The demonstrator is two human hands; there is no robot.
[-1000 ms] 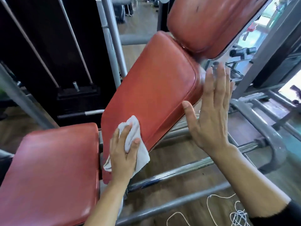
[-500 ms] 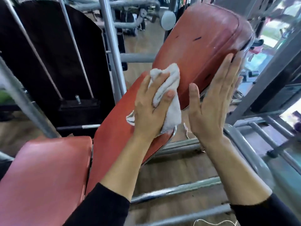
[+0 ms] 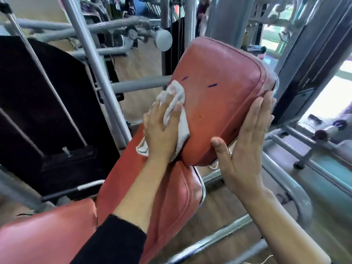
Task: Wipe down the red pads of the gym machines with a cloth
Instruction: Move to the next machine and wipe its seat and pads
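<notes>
Left hand [image 3: 160, 134] pressing bunched white cloth [image 3: 176, 103] flat against top pad's [image 3: 219, 103] left face, fingers clamped over it. Right hand [image 3: 245, 149] open, palm flat on pad's right edge. Worn red vinyl, piped seam, couple dark scuffs. Lower pad [image 3: 171, 197] partly hidden behind forearm. Background blurry.

Two bare hands, left hand [image 3: 161, 130], right hand [image 3: 245, 147], black left sleeve [image 3: 114, 242] pushed to mid-forearm, black cuff edge at right elbow
</notes>
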